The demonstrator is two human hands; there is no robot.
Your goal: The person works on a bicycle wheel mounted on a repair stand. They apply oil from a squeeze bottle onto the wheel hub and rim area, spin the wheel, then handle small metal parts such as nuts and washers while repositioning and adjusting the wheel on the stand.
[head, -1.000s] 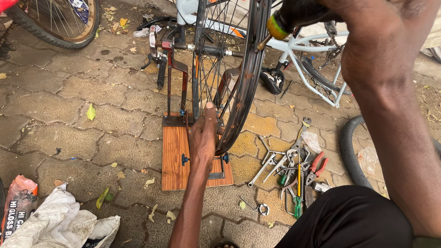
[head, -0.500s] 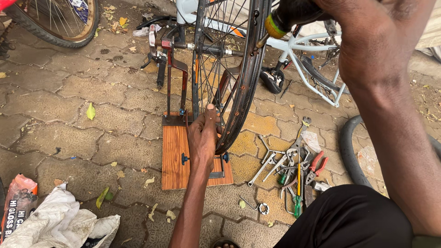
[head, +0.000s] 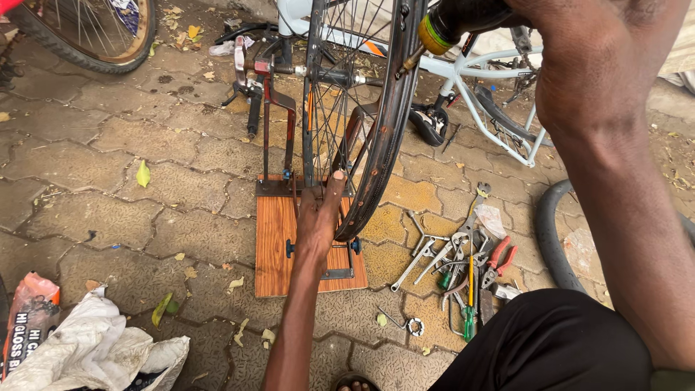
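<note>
Left hand [head: 318, 224] rests flat on the wheel rim [head: 384, 145] low down; right hand [head: 579, 65], above it, grips a screwdriver [head: 463, 18] angled down at the rim's top.

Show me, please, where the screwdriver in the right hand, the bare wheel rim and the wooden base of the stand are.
screwdriver [head: 463, 20]: head view, on its dark handle near the yellow collar.
wheel rim [head: 382, 156]: head view, on the rim's right-hand edge.
wooden base [head: 274, 250]: head view, on bare board left of the wrist.

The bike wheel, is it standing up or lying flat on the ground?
Standing up. The wheel sits upright in a metal stand on a wooden board, its axle held across the stand's arms, rim off the ground.
</note>
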